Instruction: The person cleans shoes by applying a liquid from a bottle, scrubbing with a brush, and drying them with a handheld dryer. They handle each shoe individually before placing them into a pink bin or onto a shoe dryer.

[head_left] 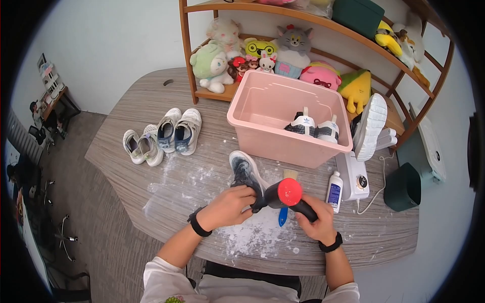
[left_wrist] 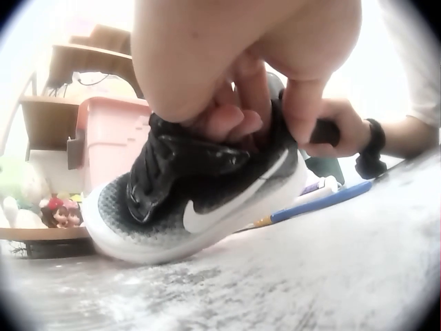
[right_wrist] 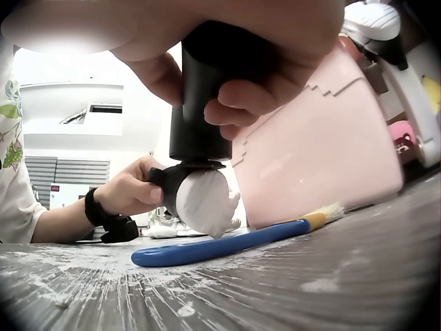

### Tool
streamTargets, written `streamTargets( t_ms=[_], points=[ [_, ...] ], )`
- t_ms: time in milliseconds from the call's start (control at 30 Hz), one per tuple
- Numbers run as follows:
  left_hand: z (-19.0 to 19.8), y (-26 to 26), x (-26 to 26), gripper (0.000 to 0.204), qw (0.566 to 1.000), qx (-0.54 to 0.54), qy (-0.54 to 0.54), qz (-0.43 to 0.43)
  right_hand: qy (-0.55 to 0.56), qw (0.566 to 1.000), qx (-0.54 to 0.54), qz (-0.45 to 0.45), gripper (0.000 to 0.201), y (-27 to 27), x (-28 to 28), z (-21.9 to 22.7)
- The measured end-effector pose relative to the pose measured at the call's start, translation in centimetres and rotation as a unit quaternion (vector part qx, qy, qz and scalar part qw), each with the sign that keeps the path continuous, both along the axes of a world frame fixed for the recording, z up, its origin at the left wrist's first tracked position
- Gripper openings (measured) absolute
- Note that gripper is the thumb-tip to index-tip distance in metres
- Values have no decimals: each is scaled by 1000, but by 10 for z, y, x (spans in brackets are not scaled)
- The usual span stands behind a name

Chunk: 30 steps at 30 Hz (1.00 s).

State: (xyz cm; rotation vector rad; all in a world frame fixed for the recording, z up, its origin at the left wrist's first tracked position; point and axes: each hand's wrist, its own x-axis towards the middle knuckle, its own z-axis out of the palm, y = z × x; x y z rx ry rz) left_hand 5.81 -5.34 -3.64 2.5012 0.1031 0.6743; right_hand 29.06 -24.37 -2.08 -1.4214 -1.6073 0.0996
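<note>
My left hand [head_left: 231, 206] grips a black-and-grey Nike sneaker [left_wrist: 186, 200] by its heel opening, fingers down inside the collar. The shoe's thick white sole is tilted, toe pointing away from me. In my right hand [head_left: 319, 220] is a black tool with a thick handle and a round red end [head_left: 290, 192]. Its head is right beside the sneaker's heel, overlapping it in the head view. Under it lies a blue-handled brush [right_wrist: 227, 246] with pale bristles. White residue [head_left: 257, 237] is spread over the table around the shoe.
Two pairs of small shoes [head_left: 179, 132] stand on the left. Behind is a pink bin [head_left: 288, 150] with shoes inside. A white bottle [head_left: 334, 191] and a white appliance [head_left: 352, 174] bearing a white-soled shoe [head_left: 373, 126] are on the right. Plush toys fill the wooden shelf [head_left: 188, 60].
</note>
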Motion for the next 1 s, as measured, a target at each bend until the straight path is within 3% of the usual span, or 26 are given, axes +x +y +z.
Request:
streamTargets(
  t_ms=[167,400,567,700,800,867,1000],
  points=[
    [32,-10,-5,36,982,-64,177,16,-17,999,-31,1,45,5,-7,-2],
    [6,-8,-1,44,986,-102,115,55,0,998,-61,13,47,3,-5,-3],
    [3,1,-4,42,984,-137,99,-59,22,994,-87,61,47,-5,18,5],
    [4,3,-4,38,979,-166,92,-72,8,996,-88,31,45,-3,21,8],
    [6,4,-3,36,975,-202,83,-41,-26,998,-47,-14,42,2,18,4],
    [7,3,-1,37,980,-194,54,6,-26,998,-47,-18,42,4,15,4],
    [0,8,-3,40,983,-169,68,21,-33,998,-55,-13,43,5,12,2]
  ],
)
